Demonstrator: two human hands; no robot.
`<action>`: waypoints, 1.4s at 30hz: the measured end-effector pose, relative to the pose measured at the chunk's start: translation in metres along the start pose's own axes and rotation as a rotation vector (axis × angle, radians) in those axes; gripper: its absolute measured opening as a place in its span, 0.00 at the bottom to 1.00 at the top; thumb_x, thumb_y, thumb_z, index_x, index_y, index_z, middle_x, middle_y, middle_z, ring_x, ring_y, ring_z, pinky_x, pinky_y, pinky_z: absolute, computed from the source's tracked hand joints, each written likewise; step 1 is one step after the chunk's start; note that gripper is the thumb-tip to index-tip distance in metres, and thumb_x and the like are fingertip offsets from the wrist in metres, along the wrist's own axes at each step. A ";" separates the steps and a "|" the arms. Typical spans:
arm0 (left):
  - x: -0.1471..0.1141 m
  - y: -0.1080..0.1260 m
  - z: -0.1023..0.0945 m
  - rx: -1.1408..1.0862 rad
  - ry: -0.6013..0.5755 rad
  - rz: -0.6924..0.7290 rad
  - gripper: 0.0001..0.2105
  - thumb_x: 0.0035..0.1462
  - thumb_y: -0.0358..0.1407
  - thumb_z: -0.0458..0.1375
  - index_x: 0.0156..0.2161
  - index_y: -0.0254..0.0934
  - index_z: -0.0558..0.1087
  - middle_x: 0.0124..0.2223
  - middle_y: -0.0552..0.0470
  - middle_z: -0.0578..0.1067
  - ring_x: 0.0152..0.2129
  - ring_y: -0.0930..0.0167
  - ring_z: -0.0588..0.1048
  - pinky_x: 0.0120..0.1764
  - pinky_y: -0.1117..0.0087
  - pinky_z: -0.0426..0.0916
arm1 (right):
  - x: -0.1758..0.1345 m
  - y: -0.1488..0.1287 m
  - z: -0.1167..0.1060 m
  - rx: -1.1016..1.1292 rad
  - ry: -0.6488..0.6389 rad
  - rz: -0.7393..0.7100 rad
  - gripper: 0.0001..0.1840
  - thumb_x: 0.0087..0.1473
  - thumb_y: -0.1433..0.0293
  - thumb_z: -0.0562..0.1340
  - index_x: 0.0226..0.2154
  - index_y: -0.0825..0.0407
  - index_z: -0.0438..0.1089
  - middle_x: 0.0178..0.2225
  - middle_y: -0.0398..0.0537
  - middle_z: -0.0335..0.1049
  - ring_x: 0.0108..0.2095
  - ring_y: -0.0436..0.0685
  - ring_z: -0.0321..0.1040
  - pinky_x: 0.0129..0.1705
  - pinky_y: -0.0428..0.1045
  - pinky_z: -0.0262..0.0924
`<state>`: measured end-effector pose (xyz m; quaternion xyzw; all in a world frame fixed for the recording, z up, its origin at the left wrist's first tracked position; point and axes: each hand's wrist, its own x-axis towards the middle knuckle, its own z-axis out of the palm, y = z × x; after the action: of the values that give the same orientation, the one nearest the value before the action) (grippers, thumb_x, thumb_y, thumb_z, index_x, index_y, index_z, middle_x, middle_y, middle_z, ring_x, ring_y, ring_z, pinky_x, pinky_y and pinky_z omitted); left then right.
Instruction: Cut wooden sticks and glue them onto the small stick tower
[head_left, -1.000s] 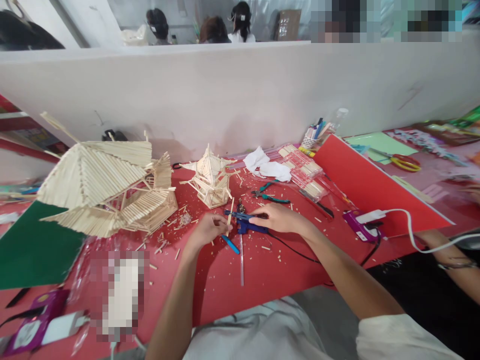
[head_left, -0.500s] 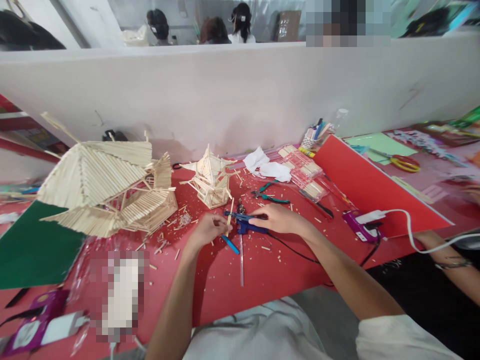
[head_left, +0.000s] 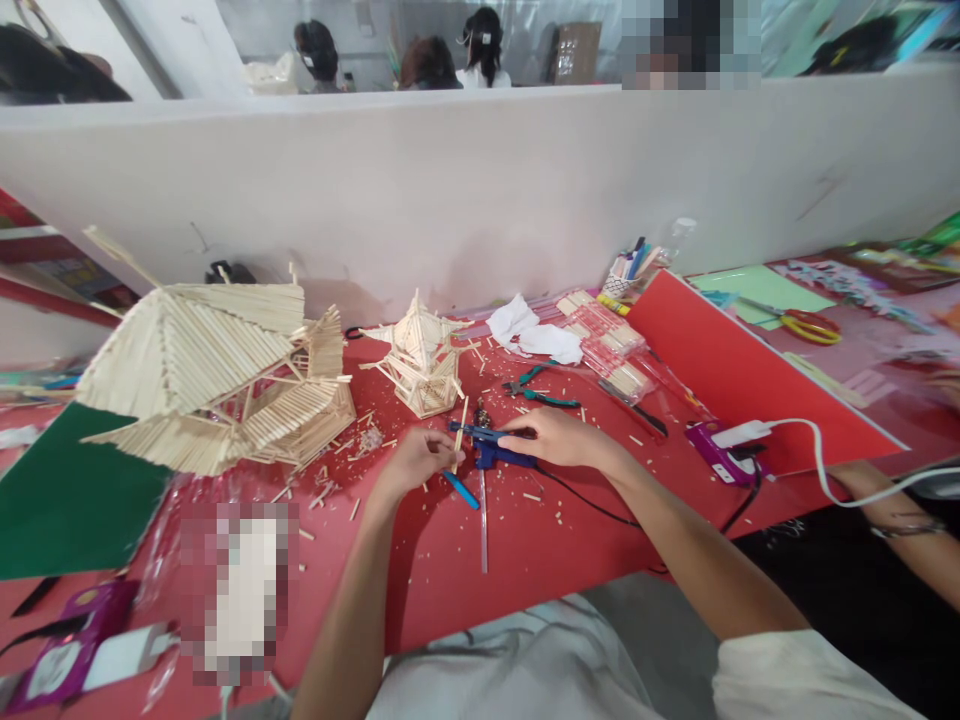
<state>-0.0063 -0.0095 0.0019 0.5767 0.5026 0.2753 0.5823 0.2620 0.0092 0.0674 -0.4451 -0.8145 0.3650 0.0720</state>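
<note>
Thumb and fingertips of the left hand (head_left: pixel 420 458) were pinched on a thin wooden stick (head_left: pixel 463 410) around the middle of the red tabletop (head_left: pixel 442 560), as I watched through the head camera from my remote seat. The right hand (head_left: pixel 553 436) was closed around a blue glue gun (head_left: pixel 491 452), whose nozzle end crossed the stick; I could not tell whether the two touched. Close by lay a slim blue piece (head_left: pixel 462 490) and a clear rod (head_left: pixel 484 535), and a black cord (head_left: pixel 585 494) trailed from the gun.

Among the containers, I picked out a white mesh cup (head_left: pixel 616 286) near the white partition (head_left: pixel 375 190), with pens (head_left: pixel 637 258) standing in it, and a clear bottle (head_left: pixel 682 232) just beside; its contents were too faint for me to read. Nearer sat clear, red-printed packs (head_left: pixel 596 330) with bundles of pale sticks (head_left: pixel 627 380) inside, and crumpled white tissue (head_left: pixel 551 343) lay next to them. Green-handled pliers (head_left: pixel 555 400) rested between the tissue and the right hand.

Beyond the left hand stood a small pagoda-like model (head_left: pixel 420 350); a much larger roofed model (head_left: pixel 195 350) filled the left side, red showing through its gaps. Wood scraps (head_left: pixel 354 508) littered the surface.
</note>
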 end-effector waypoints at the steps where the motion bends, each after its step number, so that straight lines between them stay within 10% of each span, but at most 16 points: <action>1: 0.000 0.000 0.000 -0.001 0.001 0.000 0.21 0.41 0.51 0.71 0.26 0.33 0.77 0.20 0.55 0.69 0.19 0.76 0.62 0.26 0.73 0.57 | 0.000 0.000 0.000 -0.002 0.001 0.000 0.23 0.63 0.52 0.60 0.45 0.49 0.82 0.36 0.50 0.83 0.38 0.63 0.76 0.41 0.50 0.64; 42: 0.000 -0.004 0.000 0.030 -0.015 0.000 0.18 0.45 0.49 0.69 0.27 0.32 0.76 0.22 0.54 0.71 0.19 0.76 0.63 0.26 0.73 0.56 | 0.000 0.000 0.004 -0.025 0.025 0.006 0.22 0.63 0.53 0.60 0.43 0.50 0.82 0.35 0.50 0.83 0.35 0.61 0.75 0.38 0.49 0.61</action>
<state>-0.0070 -0.0099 -0.0018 0.5875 0.5020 0.2635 0.5774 0.2600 0.0065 0.0644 -0.4528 -0.8167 0.3496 0.0757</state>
